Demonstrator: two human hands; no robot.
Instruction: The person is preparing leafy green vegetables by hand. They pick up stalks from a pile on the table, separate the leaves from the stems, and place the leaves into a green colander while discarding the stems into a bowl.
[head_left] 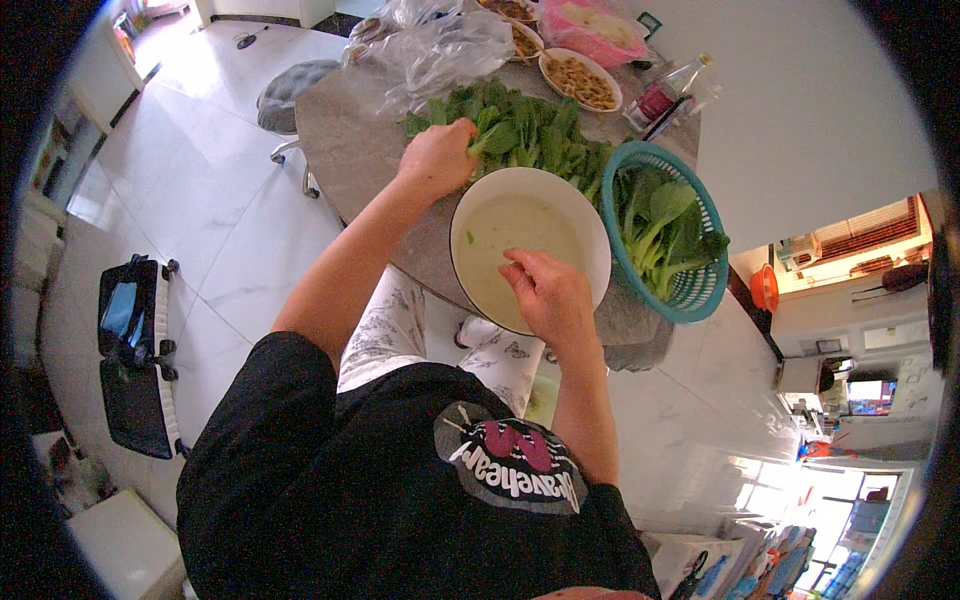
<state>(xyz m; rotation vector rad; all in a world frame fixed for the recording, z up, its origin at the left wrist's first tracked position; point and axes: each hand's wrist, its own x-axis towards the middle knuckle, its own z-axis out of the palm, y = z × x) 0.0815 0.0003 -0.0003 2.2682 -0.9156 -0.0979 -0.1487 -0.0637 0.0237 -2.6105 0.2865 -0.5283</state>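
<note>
**Gripping greens by the stem**

Holding a bunch from the greens [530, 130] on the table [350, 150], our left hand [437, 157] is clenched round the pale stems. Our right hand [545, 290] hovers over the bowl [590, 225], fingers loosely curled, holding nothing we can see. We judge the leaves light, limp, easily bruised; the stems seem the firmer hold.

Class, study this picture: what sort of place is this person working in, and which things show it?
Probably a home dining area: a round grey stone table with loose leafy greens, a teal plastic basket, and dishes of cooked food.
</note>
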